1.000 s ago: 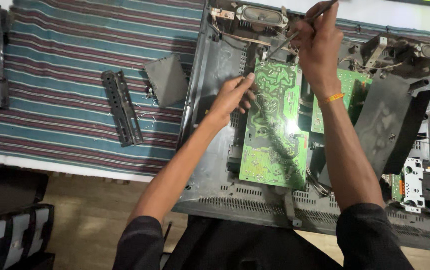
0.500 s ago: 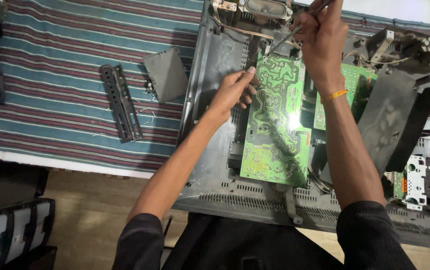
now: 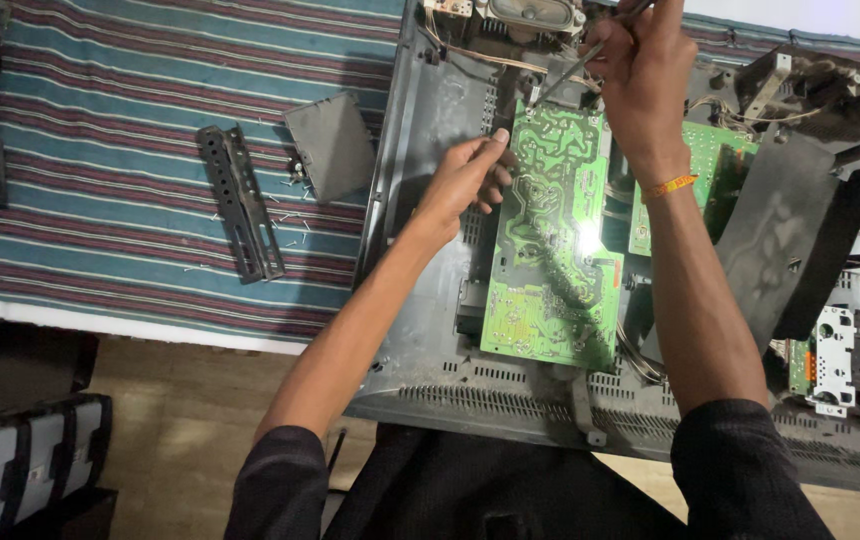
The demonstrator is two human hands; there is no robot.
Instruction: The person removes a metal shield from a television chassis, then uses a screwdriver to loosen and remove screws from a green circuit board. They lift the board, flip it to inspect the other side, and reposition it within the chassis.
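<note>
Fingers (image 3: 498, 140) of the left hand (image 3: 465, 178) pinch the green circuit board's (image 3: 550, 240) edge; the right hand (image 3: 640, 70) grips a thin metal tool (image 3: 575, 68) above it.

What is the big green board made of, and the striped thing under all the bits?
The green board looks like stiff, glossy circuit board: pale lines cover it and a light glares off it. The left hand holds its edge. The striped cloth looks like woven fabric, matte and slightly rumpled. The long bracket lying on it seems dull grey metal, with punched holes.
</note>
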